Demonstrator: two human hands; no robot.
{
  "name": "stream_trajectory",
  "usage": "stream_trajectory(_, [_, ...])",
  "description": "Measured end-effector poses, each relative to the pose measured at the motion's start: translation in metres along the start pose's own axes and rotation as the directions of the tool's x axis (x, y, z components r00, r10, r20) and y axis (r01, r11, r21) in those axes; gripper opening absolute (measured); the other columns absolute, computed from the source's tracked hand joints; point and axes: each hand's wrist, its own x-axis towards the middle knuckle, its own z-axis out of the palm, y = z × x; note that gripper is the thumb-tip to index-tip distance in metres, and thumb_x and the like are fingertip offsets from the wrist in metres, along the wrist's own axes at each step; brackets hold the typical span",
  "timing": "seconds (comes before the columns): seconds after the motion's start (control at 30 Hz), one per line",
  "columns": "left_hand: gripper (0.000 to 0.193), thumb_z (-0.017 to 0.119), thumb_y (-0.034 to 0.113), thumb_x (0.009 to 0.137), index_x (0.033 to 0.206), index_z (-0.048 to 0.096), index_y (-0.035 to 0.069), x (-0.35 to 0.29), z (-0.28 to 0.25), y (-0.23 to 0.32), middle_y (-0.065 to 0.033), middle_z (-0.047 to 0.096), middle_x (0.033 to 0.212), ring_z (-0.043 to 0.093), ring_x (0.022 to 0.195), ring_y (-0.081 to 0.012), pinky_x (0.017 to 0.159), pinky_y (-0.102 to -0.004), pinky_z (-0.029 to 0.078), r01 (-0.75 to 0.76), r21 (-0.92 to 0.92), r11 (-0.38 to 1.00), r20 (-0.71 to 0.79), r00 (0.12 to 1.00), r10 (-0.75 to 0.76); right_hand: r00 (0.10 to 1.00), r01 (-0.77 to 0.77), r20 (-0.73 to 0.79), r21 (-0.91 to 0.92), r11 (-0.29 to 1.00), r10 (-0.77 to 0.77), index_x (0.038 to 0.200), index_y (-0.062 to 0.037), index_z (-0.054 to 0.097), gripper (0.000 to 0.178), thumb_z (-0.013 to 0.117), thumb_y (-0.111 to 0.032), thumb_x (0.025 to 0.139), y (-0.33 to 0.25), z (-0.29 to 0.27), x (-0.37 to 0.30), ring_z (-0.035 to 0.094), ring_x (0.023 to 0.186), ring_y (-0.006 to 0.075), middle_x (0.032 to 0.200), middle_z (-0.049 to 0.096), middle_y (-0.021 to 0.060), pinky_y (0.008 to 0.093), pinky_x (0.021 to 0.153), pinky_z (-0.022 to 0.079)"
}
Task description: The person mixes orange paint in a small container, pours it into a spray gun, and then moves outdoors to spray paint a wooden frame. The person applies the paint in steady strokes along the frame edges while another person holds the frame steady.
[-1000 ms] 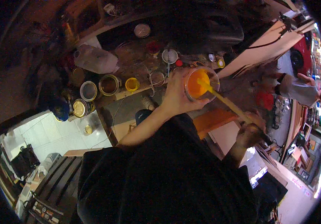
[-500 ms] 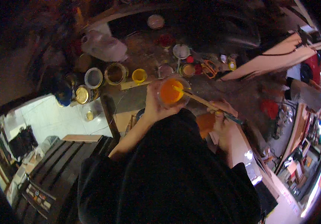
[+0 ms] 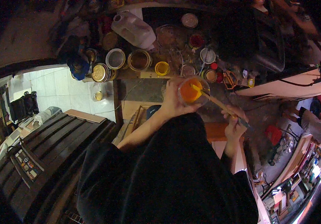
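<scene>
My left hand (image 3: 172, 98) is wrapped round a clear cup (image 3: 205, 85) in front of my chest. Orange paint (image 3: 186, 92) fills much of what shows inside it, with a streak of bright yellow. To its right, my right hand (image 3: 236, 121) grips a long wooden-handled paintbrush (image 3: 216, 102) near its dark teal end. The brush slants down to the left, its yellow-coated tip inside the cup against the paint. How deep the tip sits cannot be made out.
Beyond the cup, a cluttered work surface carries a grey-lined can (image 3: 115, 58), a brown-lined can (image 3: 139, 60), a yellow pot (image 3: 162, 68), a white jug (image 3: 133, 31) and orange-handled scissors (image 3: 229, 79). A dark slatted panel (image 3: 65, 143) lies left. Another person (image 3: 313, 125) is at far right.
The whole view has shifted, so the cup, hands and cans now appear farther right. Both hands keep their holds, and the brush tip stays in the cup.
</scene>
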Motion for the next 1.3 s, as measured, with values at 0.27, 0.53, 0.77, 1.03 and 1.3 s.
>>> stream_trajectory(0.27, [0.096,0.097,0.036,0.064,0.135,0.042,0.002,-0.017,-0.002,-0.022,-0.014,0.051,0.125,0.055,0.116,-0.0275,0.1,-0.041,0.045,-0.039,-0.043,0.998,-0.113,0.993,0.034,0.976,-0.115,-0.16,0.183,0.976,0.145,0.114,0.0016,0.068,0.045,0.052,-0.04,0.108,0.008,0.021,0.003,0.065,0.068,0.0144,0.09,0.073,0.013,0.0267,0.062,0.051])
stream_trajectory(0.53, [0.099,0.096,0.024,0.07,0.139,0.027,0.008,-0.021,-0.018,-0.026,-0.0177,0.048,0.14,0.055,0.129,-0.0296,0.109,-0.0451,0.045,-0.035,0.041,0.999,-0.012,0.999,0.036,0.772,-0.336,-0.113,0.763,0.552,0.626,0.114,0.0022,0.063,0.035,0.051,-0.031,0.11,0.038,0.044,0.013,0.058,0.069,0.0153,0.085,0.066,0.0089,0.0304,0.062,0.045])
stream_trajectory(0.77, [0.096,0.096,0.027,0.07,0.137,0.034,0.0,-0.012,-0.022,-0.02,-0.0166,0.051,0.131,0.058,0.12,-0.028,0.104,-0.0424,0.046,-0.123,0.079,0.989,-0.09,0.987,0.13,0.808,-0.34,0.032,0.842,0.42,0.589,0.118,-0.0057,0.063,0.035,0.051,-0.037,0.109,0.066,0.038,0.012,0.058,0.078,0.0171,0.108,0.069,0.0062,0.0355,0.065,0.042])
stream_trajectory(1.03, [0.099,0.097,0.028,0.068,0.138,0.033,-0.001,-0.015,-0.022,-0.029,-0.017,0.051,0.129,0.057,0.12,-0.0289,0.103,-0.0413,0.046,-0.07,0.066,0.995,-0.109,0.991,0.077,0.81,-0.366,-0.008,0.775,0.516,0.587,0.12,-0.006,0.062,0.031,0.05,-0.032,0.11,0.068,0.052,0.011,0.062,0.081,0.0187,0.106,0.069,0.007,0.0343,0.064,0.044])
stream_trajectory(1.3, [0.106,0.096,0.035,0.066,0.141,0.031,-0.001,-0.042,-0.018,-0.076,-0.0158,0.048,0.13,0.052,0.124,-0.0275,0.106,-0.042,0.043,0.06,0.102,0.993,-0.082,0.995,-0.052,0.84,-0.413,-0.009,0.638,0.65,0.542,0.114,0.0008,0.066,0.036,0.049,-0.031,0.111,0.065,0.065,0.008,0.062,0.073,0.0155,0.088,0.069,0.0084,0.0304,0.061,0.046])
